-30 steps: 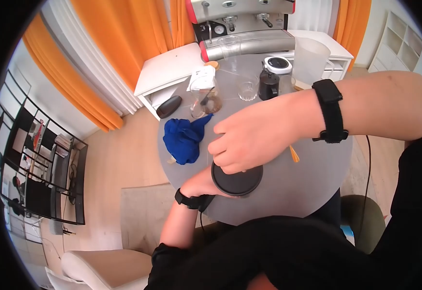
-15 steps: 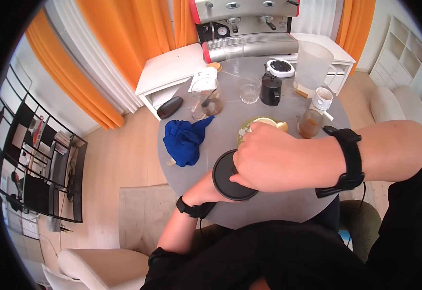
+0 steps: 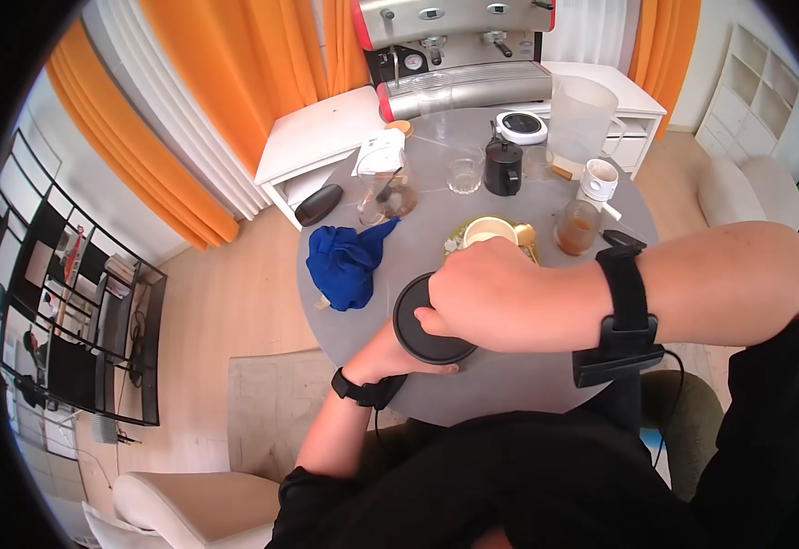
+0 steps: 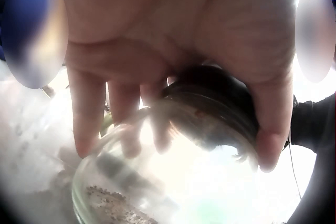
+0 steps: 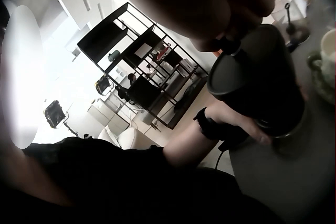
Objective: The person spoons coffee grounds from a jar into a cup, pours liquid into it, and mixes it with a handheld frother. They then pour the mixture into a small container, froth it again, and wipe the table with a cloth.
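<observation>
My left hand (image 3: 390,353) grips a hand coffee grinder with a round black top (image 3: 415,320), near the front of the grey round table (image 3: 532,389). From the left wrist view, its fingers and thumb spread around the clear glass jar (image 4: 121,198) below the black collar, and brown grounds lie inside the jar. Over the top, my right hand (image 3: 491,295) is curled and holds the small knob (image 5: 229,45) on the grinder's crank; its fingers mostly hide the crank in the head view. Just beyond the hands, a cream cup (image 3: 489,229) sits on a green patterned saucer.
A crumpled blue cloth (image 3: 349,265) and a glass carafe (image 3: 398,199) are at the left. Toward the back stand a drinking glass (image 3: 464,177), a black pot (image 3: 503,169) and a tall pitcher (image 3: 583,117). A glass of brown liquid (image 3: 575,233) and a white mug (image 3: 599,180) stand right.
My right hand has swung around from the grinder's far left side to its right, uncovering the cup and saucer. The left hand keeps its grip, and the grinder has shifted slightly left.
</observation>
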`<state>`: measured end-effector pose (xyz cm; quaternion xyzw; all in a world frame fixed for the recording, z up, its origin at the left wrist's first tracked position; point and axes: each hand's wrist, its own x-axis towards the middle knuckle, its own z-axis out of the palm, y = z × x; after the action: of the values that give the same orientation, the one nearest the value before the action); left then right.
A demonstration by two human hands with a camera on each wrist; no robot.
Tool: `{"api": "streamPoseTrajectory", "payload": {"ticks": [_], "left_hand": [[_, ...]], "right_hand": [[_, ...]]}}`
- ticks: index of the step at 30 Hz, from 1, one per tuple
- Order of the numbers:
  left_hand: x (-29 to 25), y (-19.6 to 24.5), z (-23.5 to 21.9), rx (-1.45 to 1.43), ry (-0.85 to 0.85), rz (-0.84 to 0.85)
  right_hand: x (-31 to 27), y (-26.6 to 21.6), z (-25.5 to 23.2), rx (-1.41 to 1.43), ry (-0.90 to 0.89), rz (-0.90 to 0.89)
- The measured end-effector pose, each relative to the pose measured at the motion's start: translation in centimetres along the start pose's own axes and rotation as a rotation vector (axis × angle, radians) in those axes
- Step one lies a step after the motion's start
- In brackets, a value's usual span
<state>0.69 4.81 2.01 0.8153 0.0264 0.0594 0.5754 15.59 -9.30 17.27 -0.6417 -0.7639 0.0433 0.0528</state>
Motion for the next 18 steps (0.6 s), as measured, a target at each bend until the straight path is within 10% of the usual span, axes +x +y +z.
{"api": "streamPoseTrajectory", "payload": {"ticks": [6, 18], "left_hand": [[-0.2, 0.6, 0.9, 0.044, 0.055, -0.001], [-0.4, 1.4, 0.4, -0.120, -0.052, -0.045]], "right_hand": [[0.3, -0.4, 0.6, 0.107, -0.082, 0.174], [-0.4, 1.4, -3.5, -0.301, -0.060, -0.604]]}}
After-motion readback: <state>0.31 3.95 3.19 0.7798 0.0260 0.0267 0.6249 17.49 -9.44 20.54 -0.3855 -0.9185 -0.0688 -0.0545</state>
